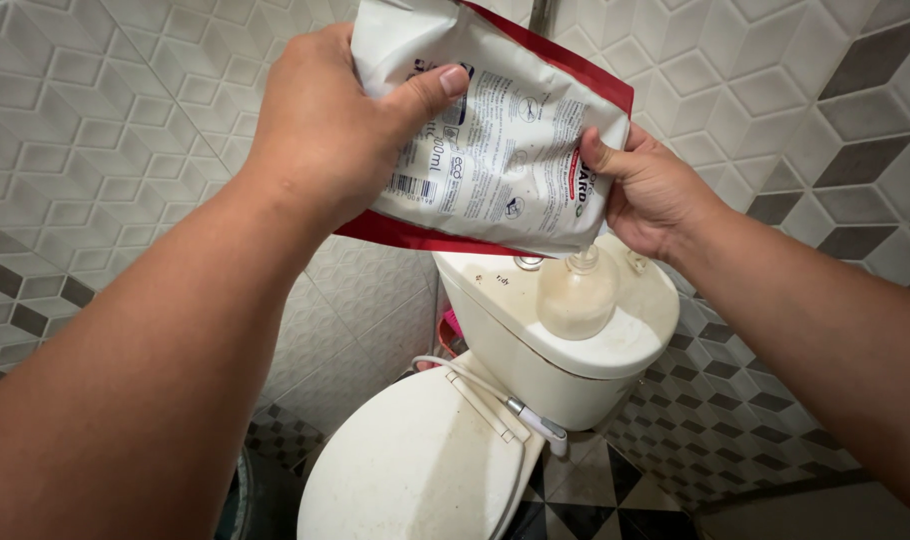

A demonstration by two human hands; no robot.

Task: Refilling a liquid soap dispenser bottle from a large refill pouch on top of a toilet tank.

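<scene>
**A:** What are you seeing right now?

**B:** I'm watching both hands tipping a white refill pouch with a red edge over a small clear bottle. The left hand is gripping the pouch's upper end, thumb pressed across its front. The right hand is pinching the lower corner, just above the bottle's neck.

**A:** And where is the bottle standing?

**B:** It's standing upright on the toilet tank lid, near the flush button. The toilet seat cover below is closed.

**A:** Which step would you call this?

**B:** I'm reading it as the pouring step; the bottle is looking cloudy, but I can't tell any stream or fill level.

**A:** What is the next move asking for?

**B:** I'm thinking it needs the corner kept right over the narrow neck and a slow squeeze, since nothing is steadying the bottle.
</scene>
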